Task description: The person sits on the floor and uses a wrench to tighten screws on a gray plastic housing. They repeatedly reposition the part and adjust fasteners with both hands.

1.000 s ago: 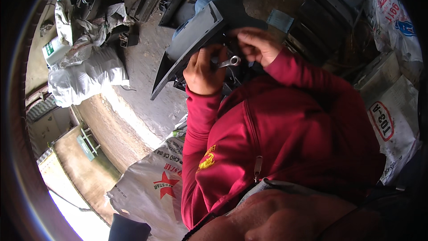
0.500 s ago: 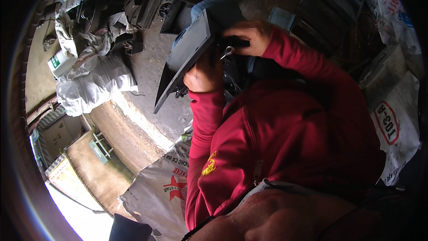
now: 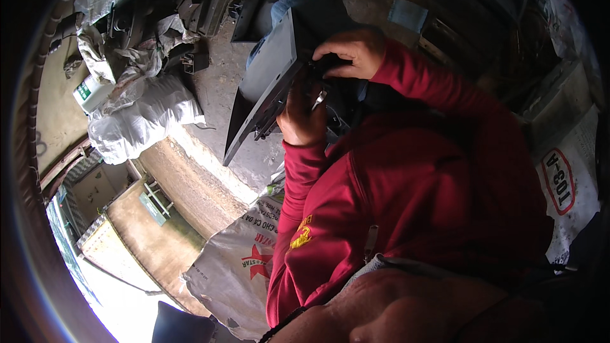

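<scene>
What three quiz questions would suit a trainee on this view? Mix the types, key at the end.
1. From which hand does the shiny metal tool stick out?
2. True or false: the pale sack with the red star is on the person's left side.
3. Fill in the colour: the flat-faced panel is ____.

Key:
1. The left hand.
2. True.
3. Grey.

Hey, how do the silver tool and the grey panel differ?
The silver tool is small; the grey panel is far larger. The silver tool shines, while the grey panel looks dull. Only a short piece of the silver tool shows, but the grey panel shows a broad face. Both are by the left hand.
</scene>
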A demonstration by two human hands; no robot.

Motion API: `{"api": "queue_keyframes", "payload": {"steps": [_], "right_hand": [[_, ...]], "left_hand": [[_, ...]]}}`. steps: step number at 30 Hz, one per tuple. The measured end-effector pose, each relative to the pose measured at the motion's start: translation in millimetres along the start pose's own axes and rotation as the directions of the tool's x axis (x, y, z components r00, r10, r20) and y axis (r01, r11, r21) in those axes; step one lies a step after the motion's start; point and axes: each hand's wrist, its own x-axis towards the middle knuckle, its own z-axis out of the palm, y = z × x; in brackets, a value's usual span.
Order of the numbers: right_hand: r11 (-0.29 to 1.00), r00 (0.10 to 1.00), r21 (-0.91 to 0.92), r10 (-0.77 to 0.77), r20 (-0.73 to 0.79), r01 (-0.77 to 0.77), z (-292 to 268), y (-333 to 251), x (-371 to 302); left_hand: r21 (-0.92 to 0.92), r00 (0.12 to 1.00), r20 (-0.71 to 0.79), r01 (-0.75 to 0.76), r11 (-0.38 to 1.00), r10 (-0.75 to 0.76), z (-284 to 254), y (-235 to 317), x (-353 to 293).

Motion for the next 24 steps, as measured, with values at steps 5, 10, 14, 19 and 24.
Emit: {"api": "queue_keyframes", "payload": {"steps": [5,10,14,19,24], "right_hand": [[0.979,0.985,-0.106,-0.17,0.036,0.173,-2,11,6],[0.975,0.98,-0.137,-0.161,0.117,0.177,-4,9,4],[0.973,0.977,-0.117,-0.189,0.096,0.2,-2,14,5],[0.955,0.968,-0.162,-0.242,0.062,0.249,-5,6,10],[0.963,0.973,-0.142,-0.229,0.011,0.228,-2,7,7]], "left_hand": [[0.094,0.998,0.034,-0.058,0.994,0.055,-5,6,7],[0.088,0.994,0.068,-0.088,0.992,0.082,-9,-4,7],[0.065,0.991,0.074,-0.113,0.991,0.108,-8,1,8],[-0.008,0.996,0.055,-0.072,0.997,0.073,-6,1,-2],[0.029,0.99,0.14,0.01,1.0,-0.014,-12,3,-5]]}}
